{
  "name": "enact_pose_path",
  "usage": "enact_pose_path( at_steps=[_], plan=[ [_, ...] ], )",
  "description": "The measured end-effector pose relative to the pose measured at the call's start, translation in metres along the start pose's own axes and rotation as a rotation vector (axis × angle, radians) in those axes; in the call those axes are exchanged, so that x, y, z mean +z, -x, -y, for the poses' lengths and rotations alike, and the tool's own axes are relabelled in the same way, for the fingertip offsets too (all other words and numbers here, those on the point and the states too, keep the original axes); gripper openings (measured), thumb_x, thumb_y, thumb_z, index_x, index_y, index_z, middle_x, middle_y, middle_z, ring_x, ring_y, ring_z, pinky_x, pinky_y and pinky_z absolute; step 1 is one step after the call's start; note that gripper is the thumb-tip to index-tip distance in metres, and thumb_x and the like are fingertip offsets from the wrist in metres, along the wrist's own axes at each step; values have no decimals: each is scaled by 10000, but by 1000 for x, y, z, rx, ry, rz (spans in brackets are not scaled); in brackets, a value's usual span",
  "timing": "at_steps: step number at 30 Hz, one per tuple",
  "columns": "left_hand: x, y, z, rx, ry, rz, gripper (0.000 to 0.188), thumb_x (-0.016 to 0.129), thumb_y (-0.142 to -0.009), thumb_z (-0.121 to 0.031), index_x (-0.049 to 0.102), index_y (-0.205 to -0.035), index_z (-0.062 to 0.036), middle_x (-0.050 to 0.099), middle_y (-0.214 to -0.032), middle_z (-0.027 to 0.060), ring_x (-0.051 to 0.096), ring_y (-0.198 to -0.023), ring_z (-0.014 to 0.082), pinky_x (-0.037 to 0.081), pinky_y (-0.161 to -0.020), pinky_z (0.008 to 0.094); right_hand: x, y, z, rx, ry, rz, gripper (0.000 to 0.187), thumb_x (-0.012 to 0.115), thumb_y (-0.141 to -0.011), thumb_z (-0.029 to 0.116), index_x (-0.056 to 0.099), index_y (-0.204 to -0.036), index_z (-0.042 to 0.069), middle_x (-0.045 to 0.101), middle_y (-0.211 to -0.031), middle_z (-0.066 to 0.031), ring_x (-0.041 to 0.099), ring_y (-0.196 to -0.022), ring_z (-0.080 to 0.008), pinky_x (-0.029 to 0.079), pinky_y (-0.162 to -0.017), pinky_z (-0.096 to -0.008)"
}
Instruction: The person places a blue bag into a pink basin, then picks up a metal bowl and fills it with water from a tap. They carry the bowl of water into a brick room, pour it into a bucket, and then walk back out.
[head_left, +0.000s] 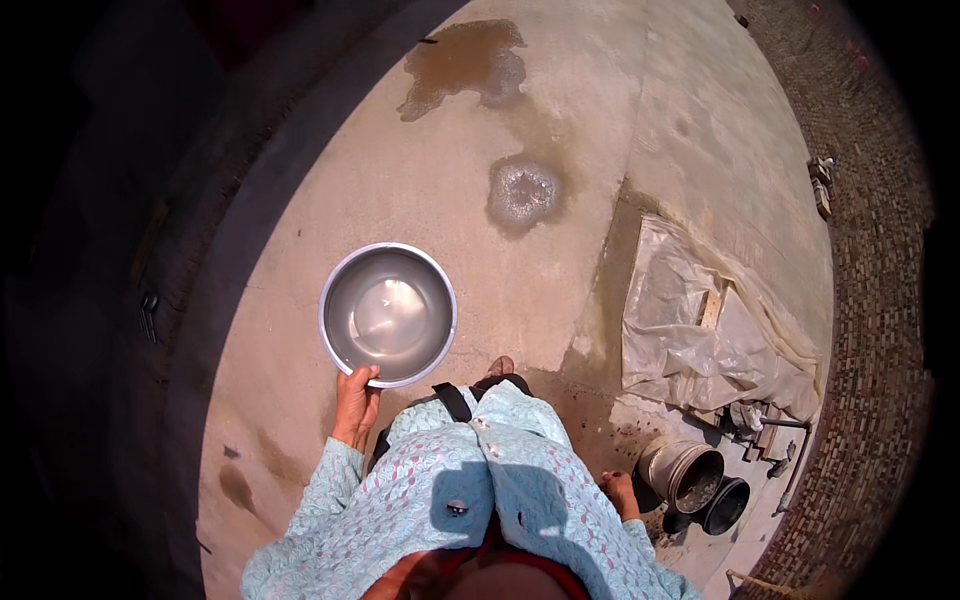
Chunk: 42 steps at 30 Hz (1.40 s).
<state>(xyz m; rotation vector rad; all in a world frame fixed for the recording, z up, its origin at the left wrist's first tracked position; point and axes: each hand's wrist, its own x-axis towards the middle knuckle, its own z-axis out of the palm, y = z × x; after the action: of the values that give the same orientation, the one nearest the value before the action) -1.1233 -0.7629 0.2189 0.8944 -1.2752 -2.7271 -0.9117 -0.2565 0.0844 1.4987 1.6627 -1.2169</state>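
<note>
Silvery metal basin (pixel 388 315): was round, deep-walled, pale-rimmed, grey inside with bright glare at bottom. Hung front-left over concrete ground (pixel 510 310); left hand (pixel 357 405) gripped its near edge. Right hand (pixel 618 492) hung near pale bucket (pixel 668 465); grip could not be told.

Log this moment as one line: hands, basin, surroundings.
Left hand: gripping near rim of metal basin | Right hand: lowered, left of pale bucket, grip unclear | Ground: plastic sheet at right, wet patch ahead

Basin (pixel 388 318) silver-grey; jacket (pixel 395 490) pale blue — small reddish flecks; sheeting (pixel 662 335) milky white; brickwork (pixel 872 330) brown.
</note>
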Motion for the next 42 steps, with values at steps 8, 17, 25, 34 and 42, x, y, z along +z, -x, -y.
enact_pose_path(
  at_steps=[8,17,25,34,42],
  plan=[
    [100,-100,-14,-14,8,16,426,506,-701,23,418,-1118,37,513,-1035,120,529,-938,233,456,-837,392,-29,-78,310,-628,221,-84,330,550,-805,177,432,-1061,4,526,-671,-65,545,-538,-143,454,-458,-268],
    [183,-249,-21,-73,-29,76,313,516,-709,36,479,-1020,35,543,-918,65,546,-816,154,464,-763,299,42,16,631,-1245,399,-125,278,562,-805,152,478,-1020,-2,567,-672,-115,551,-600,-177,439,-559,-298],
    [297,-376,-51,-139,-112,92,91,524,-723,46,533,-803,5,520,-708,-3,492,-647,70,428,-650,226,7,-85,531,-512,384,-132,284,558,-805,162,451,-1002,-13,543,-640,-63,539,-513,-136,448,-455,-270],
    [419,-507,-47,-85,-59,92,190,514,-724,36,526,-913,28,561,-840,46,547,-747,118,467,-706,259,-47,-166,549,86,6,-86,252,551,-820,159,429,-992,22,561,-655,-121,558,-488,-227,478,-407,-351],
    [537,-624,-50,-131,-34,98,317,498,-712,29,474,-1026,65,544,-957,108,559,-846,192,488,-766,323,-105,-234,972,-898,403,-279,317,574,-789,172,475,-1024,-16,591,-671,-137,584,-586,-228,465,-573,-333]
  ],
)
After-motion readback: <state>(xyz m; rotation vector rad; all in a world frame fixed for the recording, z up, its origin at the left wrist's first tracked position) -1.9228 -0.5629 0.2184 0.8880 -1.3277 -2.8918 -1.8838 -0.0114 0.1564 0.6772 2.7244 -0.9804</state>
